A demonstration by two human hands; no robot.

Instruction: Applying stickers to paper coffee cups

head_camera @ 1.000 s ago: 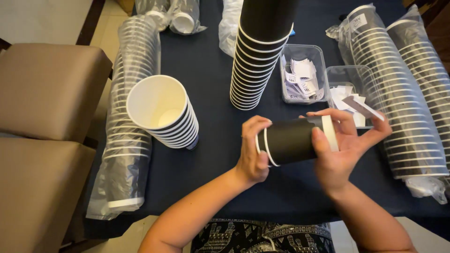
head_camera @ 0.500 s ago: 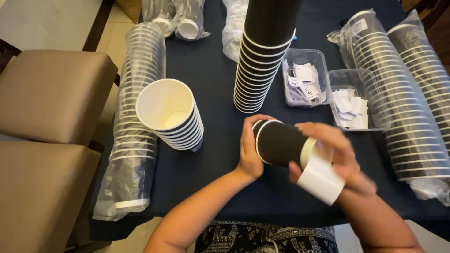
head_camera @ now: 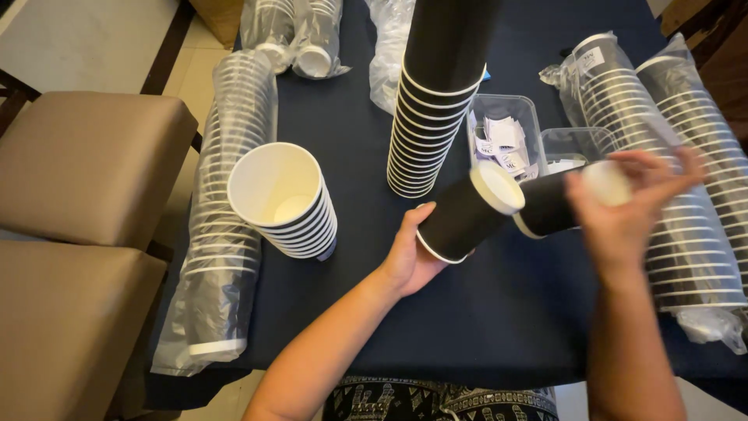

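While the left hand gripped one black paper cup by its rim, the blurred right hand closed on a second cup just beside it; either cup might strike the tall stack beyond the hands and topple it across the tabletop.
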